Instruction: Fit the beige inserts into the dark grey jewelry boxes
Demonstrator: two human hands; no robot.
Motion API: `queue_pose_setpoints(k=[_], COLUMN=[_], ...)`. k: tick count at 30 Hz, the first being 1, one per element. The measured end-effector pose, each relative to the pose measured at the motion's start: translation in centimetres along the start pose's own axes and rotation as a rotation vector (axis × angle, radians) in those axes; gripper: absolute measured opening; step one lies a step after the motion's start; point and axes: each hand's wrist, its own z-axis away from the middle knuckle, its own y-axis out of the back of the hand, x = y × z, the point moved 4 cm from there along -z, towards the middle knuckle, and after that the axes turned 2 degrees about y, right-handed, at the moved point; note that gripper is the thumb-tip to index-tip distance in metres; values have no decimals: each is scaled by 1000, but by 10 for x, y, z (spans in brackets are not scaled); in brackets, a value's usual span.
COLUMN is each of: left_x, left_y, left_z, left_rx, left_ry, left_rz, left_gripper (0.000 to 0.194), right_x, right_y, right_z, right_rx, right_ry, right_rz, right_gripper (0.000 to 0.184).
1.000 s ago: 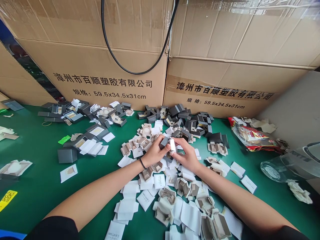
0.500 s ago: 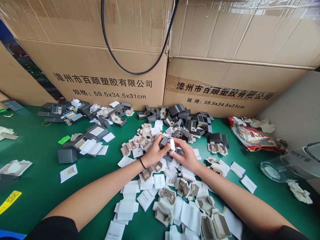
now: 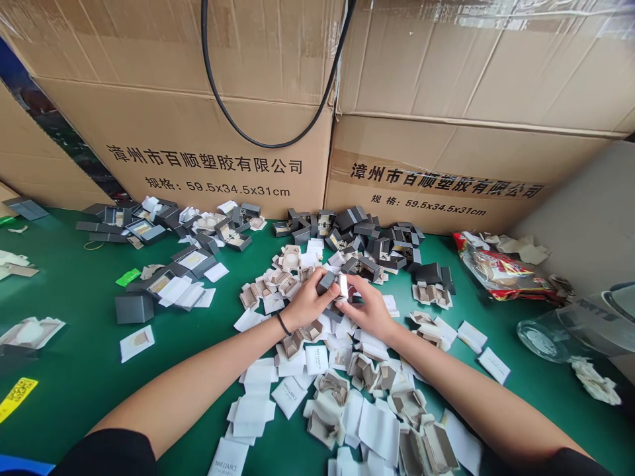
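Both hands meet over the middle of a green table (image 3: 84, 383). My left hand (image 3: 306, 304) is closed around a small dark grey box (image 3: 326, 282). My right hand (image 3: 371, 308) pinches the white insert (image 3: 342, 285) at the open side of that same box. Under and around the hands lie several white cards (image 3: 289, 395) and beige folded inserts (image 3: 333, 387). A heap of small grey boxes (image 3: 370, 246) sits just beyond the hands.
Two big cardboard cartons (image 3: 208, 152) with printed text stand along the back, a black cable (image 3: 258, 132) looping over them. More grey boxes (image 3: 133, 307) lie at left. A red snack bag (image 3: 501, 272) and a clear plastic container (image 3: 575, 327) lie at right.
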Motion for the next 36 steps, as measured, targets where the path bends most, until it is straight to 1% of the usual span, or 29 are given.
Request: queue_pose_setpoints(k=[10, 18, 24, 29, 36], left_x=[0, 3, 5, 6, 3], left_y=[1, 1, 0, 0, -1], left_z=[-1, -1, -1, 0, 0], left_rx=[3, -7, -21, -27, -18], left_ry=[-3, -5, -23, -9, -3], left_rz=[-6, -8, 9, 10, -5], left_gripper=[31, 32, 28, 29, 30], right_x=[-6, -6, -4, -4, -2], right_y=[3, 3, 3, 4, 3], right_z=[-1, -1, -1, 0, 0], right_rx=[42, 47, 50, 47, 49], right_ry=[39, 27, 7, 6, -1], right_rz=[63, 69, 58, 52, 47], right_gripper=[35, 36, 35, 35, 36])
